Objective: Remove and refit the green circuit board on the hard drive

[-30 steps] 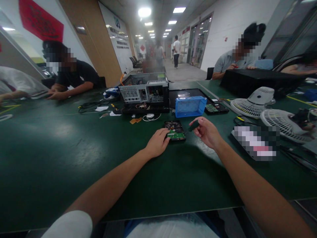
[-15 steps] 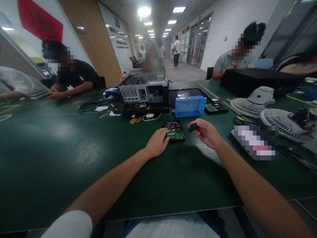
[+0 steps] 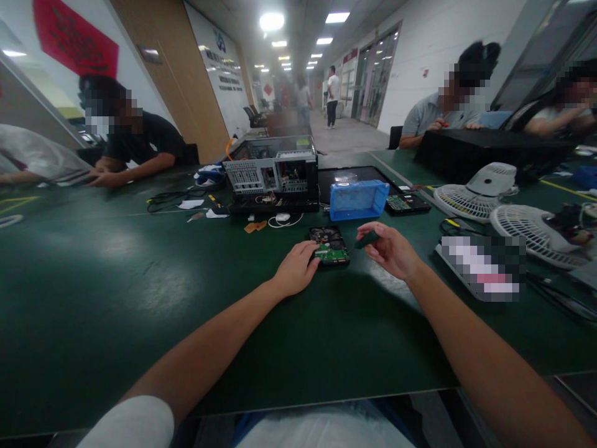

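Observation:
A hard drive [image 3: 329,235] lies on the green table with its green circuit board facing up. My left hand [image 3: 297,269] grips its left side, fingers over the edge and thumb at the near corner. To the right of the drive, my right hand [image 3: 390,250] pinches a small screwdriver [image 3: 366,240] with a dark green handle. Its thin shaft is hard to see and points toward the drive's right edge; whether it touches cannot be told.
An opened computer case [image 3: 273,174] stands behind the drive, beside a blue plastic bin [image 3: 358,200]. Another hard drive [image 3: 407,203] lies right of the bin. White fan parts [image 3: 469,196] and a blurred-out box [image 3: 480,267] are at right. Other people sit across the table.
My right hand has shifted slightly, and the screwdriver in it has tilted. My left hand and the hard drive have stayed in place.

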Motion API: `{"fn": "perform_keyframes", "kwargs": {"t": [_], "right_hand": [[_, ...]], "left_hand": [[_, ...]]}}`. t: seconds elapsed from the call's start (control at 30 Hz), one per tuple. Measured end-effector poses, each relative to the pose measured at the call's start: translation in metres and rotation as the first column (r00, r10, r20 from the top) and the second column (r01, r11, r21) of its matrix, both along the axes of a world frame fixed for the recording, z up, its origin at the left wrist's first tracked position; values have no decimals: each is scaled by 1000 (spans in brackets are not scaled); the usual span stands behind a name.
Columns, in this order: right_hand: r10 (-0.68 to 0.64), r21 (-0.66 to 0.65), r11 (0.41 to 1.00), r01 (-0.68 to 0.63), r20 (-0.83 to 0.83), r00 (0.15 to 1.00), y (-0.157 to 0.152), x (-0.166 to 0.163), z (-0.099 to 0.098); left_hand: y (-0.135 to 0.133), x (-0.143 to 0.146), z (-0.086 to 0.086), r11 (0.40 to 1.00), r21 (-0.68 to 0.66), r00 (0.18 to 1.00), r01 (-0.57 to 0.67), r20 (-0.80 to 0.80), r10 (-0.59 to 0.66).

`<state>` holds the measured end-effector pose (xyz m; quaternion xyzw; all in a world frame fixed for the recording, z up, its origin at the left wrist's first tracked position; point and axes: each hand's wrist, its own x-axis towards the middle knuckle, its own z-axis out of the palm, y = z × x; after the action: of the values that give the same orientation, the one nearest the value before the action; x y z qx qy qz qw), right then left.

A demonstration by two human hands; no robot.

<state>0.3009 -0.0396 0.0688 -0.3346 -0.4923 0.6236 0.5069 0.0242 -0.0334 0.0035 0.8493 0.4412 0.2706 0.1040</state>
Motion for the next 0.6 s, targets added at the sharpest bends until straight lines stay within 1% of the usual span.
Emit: {"fn": "perform_keyframes", "kwargs": {"t": [0.2,0.43,0.6], "right_hand": [[17,-20,1000,-16,11,1000,-3,-4,2],[15,-79,997,-21,-71,997,-1,-3,-1],[12,-20,1000,-12,-12,1000,-2,-6,1]], "left_hand": [[-1,0,2,1000,5,1000,-1,-7,1],[0,1,0,1000,22,1000,5,-1,-5],[0,2,0,1000,26,1000,6,2,-6]]}}
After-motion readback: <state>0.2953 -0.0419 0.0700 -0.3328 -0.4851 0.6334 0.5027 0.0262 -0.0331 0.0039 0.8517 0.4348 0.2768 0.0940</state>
